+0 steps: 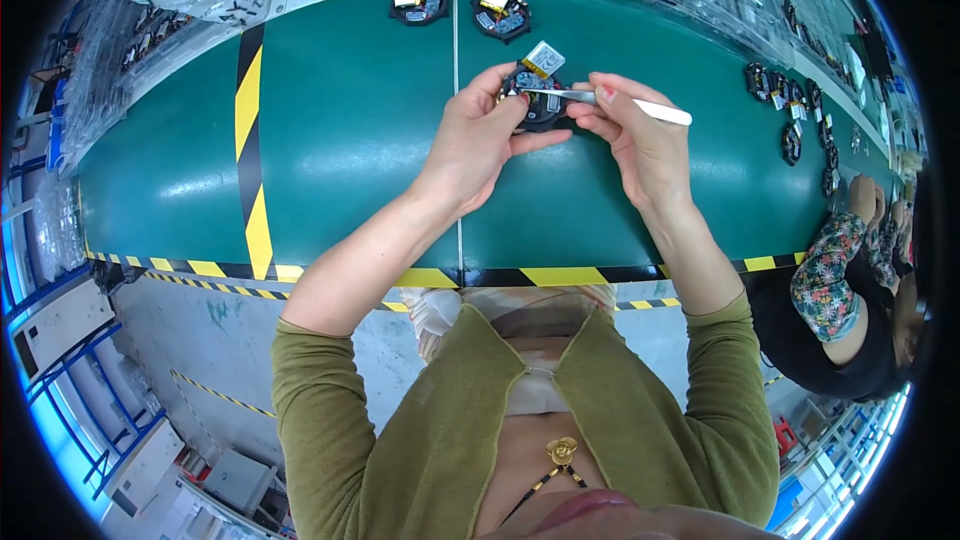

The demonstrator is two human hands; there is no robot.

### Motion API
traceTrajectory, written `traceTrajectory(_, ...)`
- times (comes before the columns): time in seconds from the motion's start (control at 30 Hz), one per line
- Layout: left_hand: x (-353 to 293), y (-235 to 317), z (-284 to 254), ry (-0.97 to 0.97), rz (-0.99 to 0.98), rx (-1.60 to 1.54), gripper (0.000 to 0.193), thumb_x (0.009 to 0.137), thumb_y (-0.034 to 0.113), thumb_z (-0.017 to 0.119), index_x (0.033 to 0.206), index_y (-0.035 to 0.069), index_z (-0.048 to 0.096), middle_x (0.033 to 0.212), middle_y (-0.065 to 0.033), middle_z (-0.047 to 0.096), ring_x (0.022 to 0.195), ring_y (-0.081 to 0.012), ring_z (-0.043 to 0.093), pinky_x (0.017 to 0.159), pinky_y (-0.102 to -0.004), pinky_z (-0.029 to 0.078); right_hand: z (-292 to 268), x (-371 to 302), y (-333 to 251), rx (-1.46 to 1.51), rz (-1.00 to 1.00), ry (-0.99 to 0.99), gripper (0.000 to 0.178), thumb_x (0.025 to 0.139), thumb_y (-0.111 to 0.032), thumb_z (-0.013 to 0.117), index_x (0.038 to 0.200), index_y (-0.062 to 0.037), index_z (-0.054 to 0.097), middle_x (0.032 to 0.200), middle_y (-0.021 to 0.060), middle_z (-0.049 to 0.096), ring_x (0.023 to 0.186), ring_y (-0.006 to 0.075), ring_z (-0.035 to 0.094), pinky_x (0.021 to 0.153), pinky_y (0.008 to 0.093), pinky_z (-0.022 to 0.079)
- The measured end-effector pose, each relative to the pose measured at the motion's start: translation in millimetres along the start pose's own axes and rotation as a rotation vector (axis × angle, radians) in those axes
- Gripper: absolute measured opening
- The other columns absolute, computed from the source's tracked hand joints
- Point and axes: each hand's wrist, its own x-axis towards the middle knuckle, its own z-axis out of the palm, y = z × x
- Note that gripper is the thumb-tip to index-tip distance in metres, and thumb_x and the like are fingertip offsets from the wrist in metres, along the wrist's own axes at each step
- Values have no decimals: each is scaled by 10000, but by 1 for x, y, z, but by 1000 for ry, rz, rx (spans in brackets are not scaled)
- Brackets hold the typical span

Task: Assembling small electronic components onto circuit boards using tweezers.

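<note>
While one round black module [547, 113] is held over the green bench [350, 160] between the hands, one silver cell [544, 58] at its far side, two similar modules [503, 22] lie farther off; a group [797, 100], too crowded to count, lies right. The left hand [480, 137] clasps the module, thumb on top; the right hand [643, 140] pinches one white-handled tool [665, 113], tip pointing left over it.

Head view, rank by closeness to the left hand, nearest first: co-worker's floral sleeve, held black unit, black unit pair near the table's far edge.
1. Held black unit: in the left hand.
2. Black unit pair: beyond the hand.
3. Co-worker's floral sleeve: far right.
</note>
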Motion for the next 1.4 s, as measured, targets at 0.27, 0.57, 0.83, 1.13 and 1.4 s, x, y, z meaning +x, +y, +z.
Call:
traceTrajectory(0.27,-1,3,2,-44,-16,32,298,869,2,327,1157,-44,385,1033,-147,523,930,-234,564,811,-388,508,-4,4,-5,-65,-66,-23,219,811,-41,541,976,104,542,897,215,586,739,244,622,669,286,531)
traceTrajectory(0.57,0,10,-3,-12,-17,-72,270,906,112,342,1097,-58,430,1002,-168,553,910,-239,583,752,-344,529,-3,-4,-6,-62,-121,-169,290,846,-94,498,1101,-14,387,851,221,588,671,218,619,552,263,514)
traceTrajectory(0.83,1,0,-1,-15,23,56,286,915,145,348,1110,-49,424,1055,-173,530,1003,-258,535,794,-354,506,15,-18,4,-384,414,-416,197,827,-127,540,932,36,579,640,120,596,416,133,548,363,197,428)
traceTrajectory(1.13,0,-1,-5,-129,9,70,361,927,253,331,1136,-28,416,1070,-172,536,971,-259,555,756,-358,497,12,-14,12,-383,357,-357,208,843,-146,531,913,40,595,608,103,586,381,108,508,342,201,395)
traceTrajectory(1.4,8,-4,-9,106,77,166,307,900,178,434,1165,30,478,971,-51,584,846,-107,563,704,-240,474,10,-23,0,-1080,-120,-240,115,810,-134,516,872,-45,556,586,96,569,467,213,538,410,308,403)
